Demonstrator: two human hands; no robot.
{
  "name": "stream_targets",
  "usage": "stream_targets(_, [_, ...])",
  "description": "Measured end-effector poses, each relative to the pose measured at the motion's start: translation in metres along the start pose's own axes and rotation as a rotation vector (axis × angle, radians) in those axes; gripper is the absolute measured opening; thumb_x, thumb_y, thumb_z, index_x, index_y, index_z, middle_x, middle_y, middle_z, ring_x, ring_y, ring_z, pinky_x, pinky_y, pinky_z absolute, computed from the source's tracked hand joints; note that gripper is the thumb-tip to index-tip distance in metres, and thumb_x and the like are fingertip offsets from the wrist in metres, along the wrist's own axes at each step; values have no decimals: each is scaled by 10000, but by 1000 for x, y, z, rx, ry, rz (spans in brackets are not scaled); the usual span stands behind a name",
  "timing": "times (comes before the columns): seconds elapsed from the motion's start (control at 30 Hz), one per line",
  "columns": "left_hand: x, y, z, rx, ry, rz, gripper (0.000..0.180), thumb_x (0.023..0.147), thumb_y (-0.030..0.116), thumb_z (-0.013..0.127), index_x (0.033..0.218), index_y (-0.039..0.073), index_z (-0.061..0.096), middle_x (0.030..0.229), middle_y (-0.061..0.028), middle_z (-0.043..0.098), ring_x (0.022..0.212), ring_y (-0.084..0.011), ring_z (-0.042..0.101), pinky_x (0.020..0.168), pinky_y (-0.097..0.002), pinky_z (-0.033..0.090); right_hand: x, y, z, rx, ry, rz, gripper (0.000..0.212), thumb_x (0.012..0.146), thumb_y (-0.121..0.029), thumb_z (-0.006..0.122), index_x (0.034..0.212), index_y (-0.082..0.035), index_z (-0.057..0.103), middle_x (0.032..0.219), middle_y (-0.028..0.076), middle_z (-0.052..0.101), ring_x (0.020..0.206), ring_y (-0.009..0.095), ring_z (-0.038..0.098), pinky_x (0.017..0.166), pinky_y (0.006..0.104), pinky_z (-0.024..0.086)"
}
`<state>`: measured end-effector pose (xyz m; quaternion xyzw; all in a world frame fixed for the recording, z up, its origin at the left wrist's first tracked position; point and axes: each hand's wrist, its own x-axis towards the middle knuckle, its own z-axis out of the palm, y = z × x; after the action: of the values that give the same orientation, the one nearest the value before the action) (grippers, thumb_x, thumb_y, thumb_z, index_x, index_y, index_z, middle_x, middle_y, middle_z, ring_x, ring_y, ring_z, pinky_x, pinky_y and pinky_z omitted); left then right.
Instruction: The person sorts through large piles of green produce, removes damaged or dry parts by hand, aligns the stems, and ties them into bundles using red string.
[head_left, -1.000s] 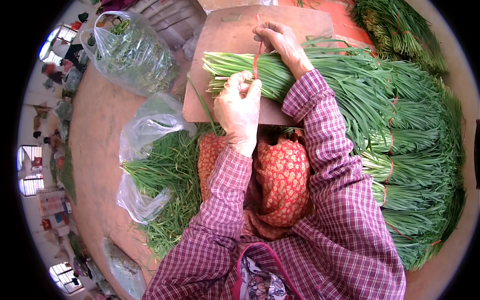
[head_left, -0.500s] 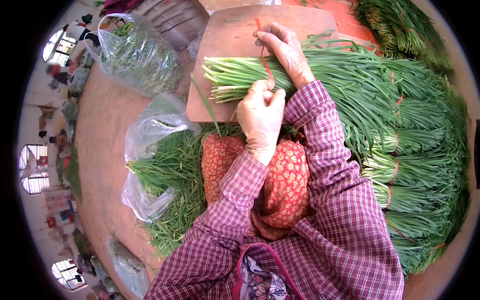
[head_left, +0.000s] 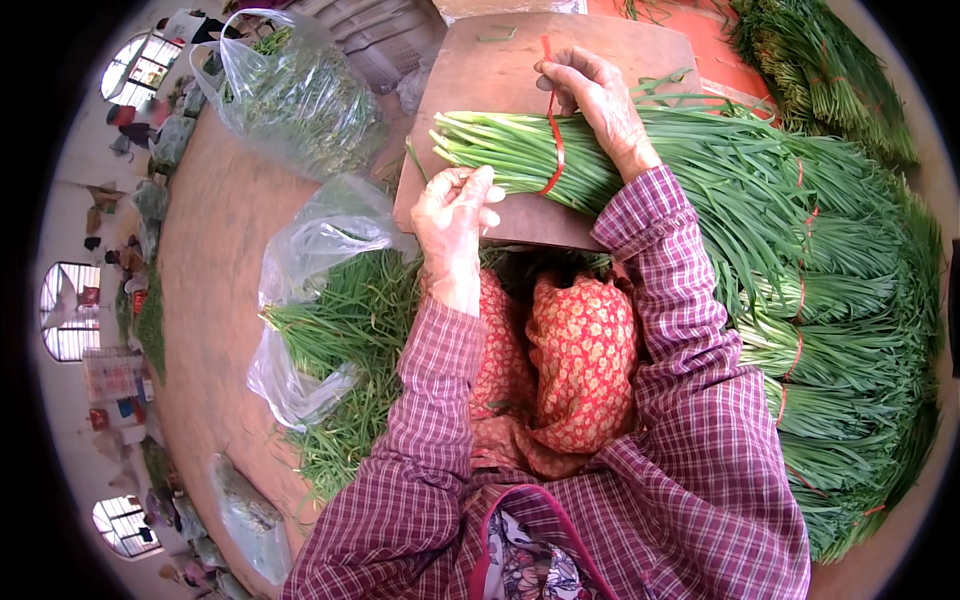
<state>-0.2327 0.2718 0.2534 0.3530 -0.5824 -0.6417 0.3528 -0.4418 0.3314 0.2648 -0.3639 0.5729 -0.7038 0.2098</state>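
A bunch of garlic chives (head_left: 520, 140) lies across a brown board (head_left: 490, 75), its pale cut ends toward the left. Around its stems runs a red tie strip (head_left: 558, 165). My right hand (head_left: 605, 110) is closed above the bunch, pinching the strip's upper end between thumb and fingers. At the lower cut ends, my left hand (head_left: 450, 225) has thumb and fingertips drawn together on the outermost stems. Its fingers partly cover those ends. Right of the board, several chive bunches (head_left: 850, 290) with red ties lie stacked.
On the left, loose green leaves (head_left: 345, 315) spill from an opened clear plastic bag (head_left: 320, 225). A fuller clear bag of greens (head_left: 300, 105) stands behind it. More tied bunches (head_left: 825, 80) sit at the far right. Red flowered cloth (head_left: 580, 360) covers my knees below the board.
My left hand has left the tie and moved left to the cut ends. The red strip now shows wrapped around the stems; my right hand still pinches its end. The whole view has shifted slightly.
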Motion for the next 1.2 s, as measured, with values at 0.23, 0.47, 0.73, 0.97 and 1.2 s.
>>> stream_targets(0.23, [34, -39, -34, -153, 54, -85, 123, 861, 90, 715, 940, 10, 662, 779, -118, 701, 549, -109, 619, 511, -215, 501, -30, -21, -3, -28, 60, 87, 232, 966, -244, 580, 1029, -31, 648, 867, -21, 636, 710, 42, 535, 653, 206, 471])
stream_targets(0.47, [25, 5, -55, 294, 157, 334, 307, 827, 174, 755, 1082, 45, 643, 885, -65, 696, 690, -98, 607, 590, -238, 492, -31, -3, -17, 210, 95, 126, 215, 973, -232, 590, 1068, -47, 644, 938, 5, 673, 745, 44, 575, 673, 210, 494])
stream_targets(0.73, [52, 48, 41, 1398, -458, 1182, 1387, 463, 555, 873, 1515, -3, 163, 1444, -207, 444, 1372, -324, 396, 1156, -465, 279, -54, -5, -7, 285, 143, 59, 173, 956, -188, 608, 1019, -32, 646, 877, 9, 667, 684, 42, 553, 616, 198, 478])
stream_targets(0.97, [52, 38, 43, 1567, -651, 858, 1059, 518, 447, 872, 1393, 43, 433, 1193, -153, 603, 1115, -325, 586, 1004, -415, 436, -49, -33, -14, 246, 277, -45, 133, 949, -136, 603, 979, -14, 646, 813, 23, 658, 574, 37, 500, 522, 191, 421])
stream_targets(1.2, [33, 57, 34, 1572, -610, 631, 961, 539, 451, 863, 1332, 42, 508, 1161, -161, 618, 1084, -326, 599, 967, -416, 460, -45, -41, -6, 154, 228, -70, 123, 936, -133, 615, 938, -16, 653, 788, 22, 669, 547, 39, 479, 502, 194, 399])
